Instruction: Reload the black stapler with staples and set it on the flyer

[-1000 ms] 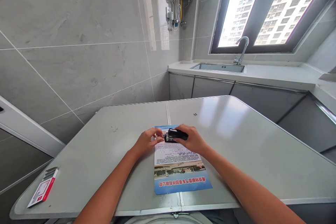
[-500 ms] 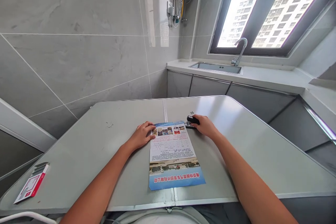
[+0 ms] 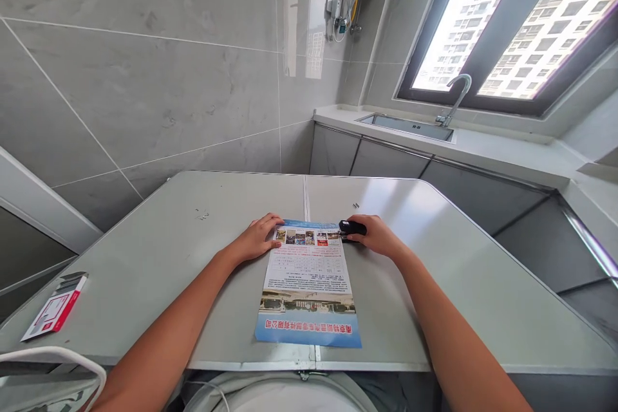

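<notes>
A printed leaflet with blue bands, a row of small photos and upside-down lettering lies on the grey table. My left hand holds its upper left edge, thumb and fingertips resting on the paper. In my right hand is a black stapler, gripped from the right. Its front end meets the leaflet's upper right edge, and the edge appears to be between its jaws. How far the paper reaches into them is hidden.
Two small strips of staples lie beyond the stapler. Loose staples are scattered at the left. A red and white packet sits near the table's left edge. Behind are a counter with a sink and a tap.
The stapler has come against the leaflet's upper right edge, and its upper arm looks lower. The leaflet's near end has swung left. My left hand keeps its hold; the camera view has tilted slightly.
</notes>
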{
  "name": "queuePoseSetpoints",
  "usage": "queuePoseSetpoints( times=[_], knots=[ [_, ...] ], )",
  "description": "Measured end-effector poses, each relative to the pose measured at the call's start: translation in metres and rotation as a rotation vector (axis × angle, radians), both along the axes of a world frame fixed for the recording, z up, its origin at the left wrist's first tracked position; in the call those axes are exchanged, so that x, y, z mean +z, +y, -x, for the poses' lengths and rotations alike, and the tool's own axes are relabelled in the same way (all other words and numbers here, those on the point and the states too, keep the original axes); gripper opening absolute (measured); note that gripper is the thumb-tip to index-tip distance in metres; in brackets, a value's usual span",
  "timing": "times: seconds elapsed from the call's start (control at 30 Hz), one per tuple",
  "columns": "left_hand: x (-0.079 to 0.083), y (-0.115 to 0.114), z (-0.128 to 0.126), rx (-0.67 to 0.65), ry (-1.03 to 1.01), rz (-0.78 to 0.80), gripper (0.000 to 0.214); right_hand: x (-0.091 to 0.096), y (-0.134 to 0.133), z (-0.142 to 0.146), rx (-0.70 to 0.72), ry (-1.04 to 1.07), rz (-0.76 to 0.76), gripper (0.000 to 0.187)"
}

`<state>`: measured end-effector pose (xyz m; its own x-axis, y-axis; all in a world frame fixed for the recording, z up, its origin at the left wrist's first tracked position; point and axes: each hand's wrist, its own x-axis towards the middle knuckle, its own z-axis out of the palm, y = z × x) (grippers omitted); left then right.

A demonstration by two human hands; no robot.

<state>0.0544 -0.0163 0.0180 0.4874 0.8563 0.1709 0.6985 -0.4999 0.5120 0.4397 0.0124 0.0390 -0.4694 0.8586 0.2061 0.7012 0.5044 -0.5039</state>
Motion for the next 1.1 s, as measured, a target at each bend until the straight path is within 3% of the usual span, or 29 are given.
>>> queuePoseSetpoints(
  times=[0.33,0.73,0.9,1.1],
  knots=[
    [0.007,-0.007,-0.002,-0.002,-0.008,0.022,0.046,0.006,-0.009,0.010,0.049,-0.007,0.011,0.020],
    [0.011,-0.012,-0.006,0.004,-0.067,0.020,0.042,-0.003,-0.007,0.019,0.046,-0.096,0.000,0.049],
    [0.011,-0.012,-0.008,-0.027,-0.116,0.036,0.042,0.003,-0.009,0.017,0.159,0.047,-0.035,0.037],
    [0.008,-0.013,-0.010,-0.044,-0.172,0.132,0.042,-0.002,-0.009,0.030,0.136,0.063,-0.085,0.037]
  ],
)
